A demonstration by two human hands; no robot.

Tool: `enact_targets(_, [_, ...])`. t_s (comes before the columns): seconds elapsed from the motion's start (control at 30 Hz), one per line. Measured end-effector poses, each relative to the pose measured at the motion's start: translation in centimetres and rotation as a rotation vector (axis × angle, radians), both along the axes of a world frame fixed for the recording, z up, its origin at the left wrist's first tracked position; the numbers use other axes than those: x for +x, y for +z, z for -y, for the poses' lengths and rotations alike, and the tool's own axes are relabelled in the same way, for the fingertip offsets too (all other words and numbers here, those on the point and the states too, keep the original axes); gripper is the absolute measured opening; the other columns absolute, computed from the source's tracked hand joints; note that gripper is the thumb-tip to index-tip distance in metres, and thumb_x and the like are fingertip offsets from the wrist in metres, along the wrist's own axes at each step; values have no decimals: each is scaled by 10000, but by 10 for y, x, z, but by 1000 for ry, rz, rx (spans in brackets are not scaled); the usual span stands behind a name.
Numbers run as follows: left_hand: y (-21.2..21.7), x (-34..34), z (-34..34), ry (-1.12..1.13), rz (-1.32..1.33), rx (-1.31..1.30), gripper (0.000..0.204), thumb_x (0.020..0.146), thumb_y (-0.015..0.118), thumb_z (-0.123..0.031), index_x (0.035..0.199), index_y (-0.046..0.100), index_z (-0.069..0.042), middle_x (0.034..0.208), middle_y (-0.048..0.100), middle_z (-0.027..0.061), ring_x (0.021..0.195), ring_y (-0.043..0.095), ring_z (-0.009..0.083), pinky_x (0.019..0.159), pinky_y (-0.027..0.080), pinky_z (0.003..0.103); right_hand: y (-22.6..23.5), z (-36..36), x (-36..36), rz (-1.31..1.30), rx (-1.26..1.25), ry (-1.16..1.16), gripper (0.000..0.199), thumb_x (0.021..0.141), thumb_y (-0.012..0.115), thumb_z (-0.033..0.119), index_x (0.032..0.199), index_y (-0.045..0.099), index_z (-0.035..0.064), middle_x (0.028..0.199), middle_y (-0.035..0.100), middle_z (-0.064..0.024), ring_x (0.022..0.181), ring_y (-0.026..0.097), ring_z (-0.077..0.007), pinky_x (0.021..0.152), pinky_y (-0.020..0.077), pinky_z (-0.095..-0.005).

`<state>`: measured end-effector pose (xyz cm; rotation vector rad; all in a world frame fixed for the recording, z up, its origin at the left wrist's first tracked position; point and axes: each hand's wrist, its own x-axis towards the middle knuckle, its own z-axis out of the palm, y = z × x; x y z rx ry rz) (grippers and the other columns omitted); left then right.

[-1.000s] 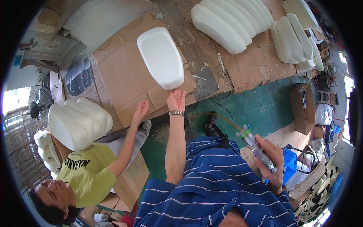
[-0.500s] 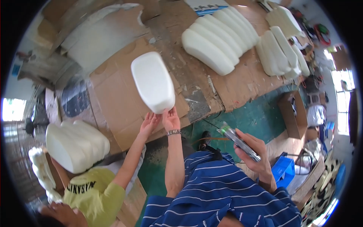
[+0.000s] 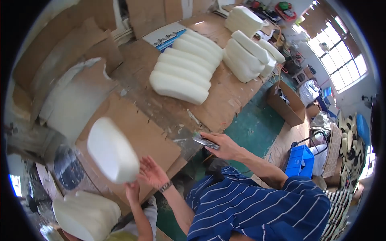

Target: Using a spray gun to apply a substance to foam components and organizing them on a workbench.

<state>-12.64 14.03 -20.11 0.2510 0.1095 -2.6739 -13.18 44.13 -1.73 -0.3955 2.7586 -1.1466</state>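
A smooth white foam cushion (image 3: 111, 149), blurred by motion, is tilted over the brown cardboard sheet (image 3: 150, 138) on the table. A co-worker's hand (image 3: 132, 193) is at its near end. My left hand (image 3: 154, 173), with a bracelet at the wrist, is beside the cushion's near right edge, fingers spread; whether the fingertips touch it I cannot tell. In my right hand (image 3: 226, 146), by the table's near edge, is a slim silver hand tool (image 3: 206, 141) with a bit of green at its front end. Its exact kind does not show.
Rows of white foam cushions (image 3: 183, 68) stand on the table, with more (image 3: 245, 56) farther right. Another stack (image 3: 86, 215) is at the lower left by the co-worker. An open cardboard box (image 3: 286, 103) and a blue crate (image 3: 299, 162) stand on the floor at right.
The view has turned, shifting the scene leftward. The cushion has moved left toward the co-worker, and my left hand has come from under its near end to its side. My right hand still grips the tool.
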Motion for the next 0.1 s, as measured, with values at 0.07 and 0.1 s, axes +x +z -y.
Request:
enact_targets(0.07, [-5,0,-3,-92,-173,-16,503,948,716,-309,1330,591,-7,1422,579,189,1391,478,355,1238,264,599,-44,-20,-29,67,167,5,677,891,702,116,1514,443,58,1319,615,-233,1129,654,-354,957,518,-427])
enact_targets(0.1, [-2,-10,-6,-92,-188,-23,503,948,716,-309,1330,591,-7,1422,579,189,1391,478,355,1238,264,599,-66,-28,-44,146,332,48,767,877,711,149,1563,375,88,1408,564,-247,1208,624,-353,1001,505,-435])
